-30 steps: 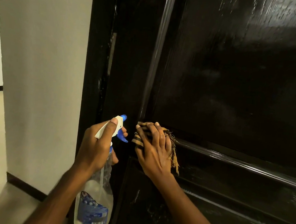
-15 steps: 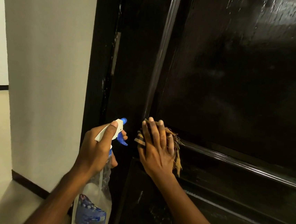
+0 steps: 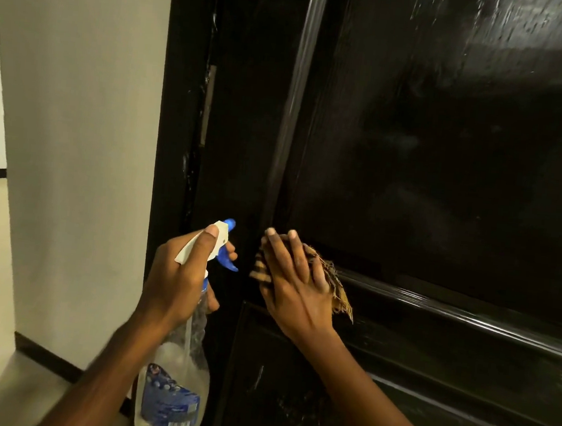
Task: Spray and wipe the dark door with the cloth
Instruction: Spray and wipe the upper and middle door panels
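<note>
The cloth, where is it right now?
In the head view, the cloth is pressed flat under the right hand against the dark door, at the lower left corner of its upper panel, just right of the spray bottle.

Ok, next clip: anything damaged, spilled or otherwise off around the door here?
Minor things only. The door frame shows pale scuffs and chipped finish along its edge beside the wall. The lower door panel carries whitish streaks. The cloth under the right hand has a frayed edge. Nothing spilled; the left hand holds the spray bottle upright.
</note>
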